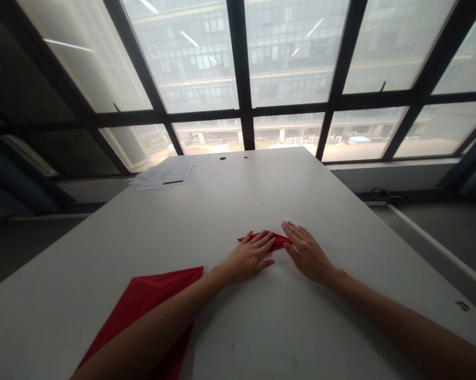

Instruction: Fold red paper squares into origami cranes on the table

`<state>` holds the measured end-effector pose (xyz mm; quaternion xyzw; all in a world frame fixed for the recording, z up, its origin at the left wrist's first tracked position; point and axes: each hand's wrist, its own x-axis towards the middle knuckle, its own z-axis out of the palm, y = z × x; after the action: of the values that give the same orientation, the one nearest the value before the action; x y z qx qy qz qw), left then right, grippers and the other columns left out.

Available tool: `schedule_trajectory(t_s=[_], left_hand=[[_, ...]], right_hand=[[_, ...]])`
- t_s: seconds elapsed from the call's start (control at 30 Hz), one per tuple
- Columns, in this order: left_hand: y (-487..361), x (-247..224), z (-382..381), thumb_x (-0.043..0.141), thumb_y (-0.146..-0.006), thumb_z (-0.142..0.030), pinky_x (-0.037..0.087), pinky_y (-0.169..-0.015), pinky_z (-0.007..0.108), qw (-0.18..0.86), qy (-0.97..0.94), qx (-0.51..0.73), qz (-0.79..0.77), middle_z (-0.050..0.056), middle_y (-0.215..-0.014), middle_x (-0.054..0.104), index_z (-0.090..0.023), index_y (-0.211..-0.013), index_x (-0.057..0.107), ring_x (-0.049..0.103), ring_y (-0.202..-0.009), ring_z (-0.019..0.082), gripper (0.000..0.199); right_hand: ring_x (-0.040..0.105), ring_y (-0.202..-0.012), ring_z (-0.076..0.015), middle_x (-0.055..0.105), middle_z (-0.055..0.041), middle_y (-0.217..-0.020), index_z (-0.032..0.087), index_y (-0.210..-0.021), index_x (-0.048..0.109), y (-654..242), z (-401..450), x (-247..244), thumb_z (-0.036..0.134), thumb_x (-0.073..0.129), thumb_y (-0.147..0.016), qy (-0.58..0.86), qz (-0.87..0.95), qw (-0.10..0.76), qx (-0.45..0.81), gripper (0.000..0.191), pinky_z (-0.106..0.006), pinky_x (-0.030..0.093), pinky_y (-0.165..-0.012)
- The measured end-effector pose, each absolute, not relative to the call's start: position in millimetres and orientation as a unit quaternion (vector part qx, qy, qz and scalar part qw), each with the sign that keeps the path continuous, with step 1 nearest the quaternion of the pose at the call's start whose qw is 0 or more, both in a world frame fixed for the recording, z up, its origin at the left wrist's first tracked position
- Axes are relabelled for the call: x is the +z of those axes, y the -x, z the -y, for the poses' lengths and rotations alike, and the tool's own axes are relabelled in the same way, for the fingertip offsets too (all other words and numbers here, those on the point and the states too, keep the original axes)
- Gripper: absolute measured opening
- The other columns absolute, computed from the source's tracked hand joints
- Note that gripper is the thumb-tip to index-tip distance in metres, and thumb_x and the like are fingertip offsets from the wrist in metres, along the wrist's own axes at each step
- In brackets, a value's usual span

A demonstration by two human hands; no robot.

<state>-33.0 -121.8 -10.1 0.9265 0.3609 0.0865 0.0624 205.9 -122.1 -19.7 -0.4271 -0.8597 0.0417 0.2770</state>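
Observation:
A small folded piece of red paper (278, 243) lies flat on the white table (238, 200), its pointed ends showing to either side. My left hand (250, 257) rests on its left and middle part with the fingers stretched out. At its right tip is my right hand (306, 250), fingers extended and the thumb held apart, touching or nearly touching the paper. Parts of the red paper are hidden beneath the fingers. Under my left forearm is a larger red sheet (137, 298), partly covered by the arm.
Several white printed papers (167, 174) lie at the far left of the table with a thin dark strip (172, 182) on them. Two small dark spots (222, 158) mark the far edge. Windows with dark frames (244, 74) rise behind. A small dark mark (462, 305) sits near the right edge.

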Motion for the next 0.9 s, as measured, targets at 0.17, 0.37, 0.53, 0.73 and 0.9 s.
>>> schedule_trajectory(t_s=[0.17,0.37,0.53,0.73,0.9], left_hand=[[32.9,-11.2,122.3,0.027,-0.103,-0.056,0.011,-0.121,0.051,0.069,-0.921,0.086,-0.375,0.004,-0.162,0.019,-0.031,-0.157,0.011,0.015,-0.151,0.025,0.062],[32.8,-9.7,122.7,0.026,-0.103,-0.055,0.011,-0.121,0.050,0.069,-0.921,0.084,-0.373,0.005,-0.162,0.019,-0.031,-0.157,0.009,0.015,-0.151,0.024,0.062],[32.4,-8.7,124.0,0.024,-0.102,-0.057,0.009,-0.121,0.051,0.062,-0.918,0.073,-0.385,0.005,-0.163,0.017,-0.028,-0.158,0.007,0.011,-0.151,0.025,0.065],[35.9,-11.8,124.0,0.024,-0.102,-0.058,0.010,-0.121,0.050,0.053,-0.913,0.065,-0.400,0.006,-0.163,0.016,-0.028,-0.158,0.008,0.009,-0.151,0.025,0.065],[36.6,-8.8,125.5,0.029,-0.102,-0.056,0.012,-0.120,0.052,0.065,-0.915,0.083,-0.389,0.008,-0.162,0.020,-0.028,-0.157,0.009,0.012,-0.151,0.025,0.065]], right_hand=[[0.020,-0.149,-0.0262,0.025,-0.0147,-0.159,0.012,-0.155,0.024,-198.1,136.1,-26.2,0.059,0.030,-0.099,0.408,0.898,0.150,0.060,0.073,-0.053,0.017,-0.121],[0.018,-0.149,-0.0280,0.024,-0.0179,-0.159,0.009,-0.153,0.027,-196.6,137.6,-28.0,0.066,0.022,-0.097,0.454,0.881,0.115,0.060,0.080,-0.054,0.014,-0.121],[0.018,-0.149,-0.0281,0.024,-0.0190,-0.158,0.007,-0.153,0.027,-196.0,137.7,-29.9,0.067,0.021,-0.097,0.466,0.876,0.117,0.049,0.082,-0.053,0.014,-0.121],[0.021,-0.149,-0.0283,0.027,-0.0183,-0.158,0.008,-0.152,0.030,-194.4,138.3,-28.3,0.064,0.024,-0.098,0.464,0.876,0.124,0.048,0.078,-0.053,0.015,-0.120],[0.023,-0.148,-0.0290,0.029,-0.0183,-0.157,0.010,-0.152,0.031,-193.6,138.4,-28.2,0.060,0.027,-0.099,0.463,0.874,0.139,0.052,0.074,-0.056,0.016,-0.119]])
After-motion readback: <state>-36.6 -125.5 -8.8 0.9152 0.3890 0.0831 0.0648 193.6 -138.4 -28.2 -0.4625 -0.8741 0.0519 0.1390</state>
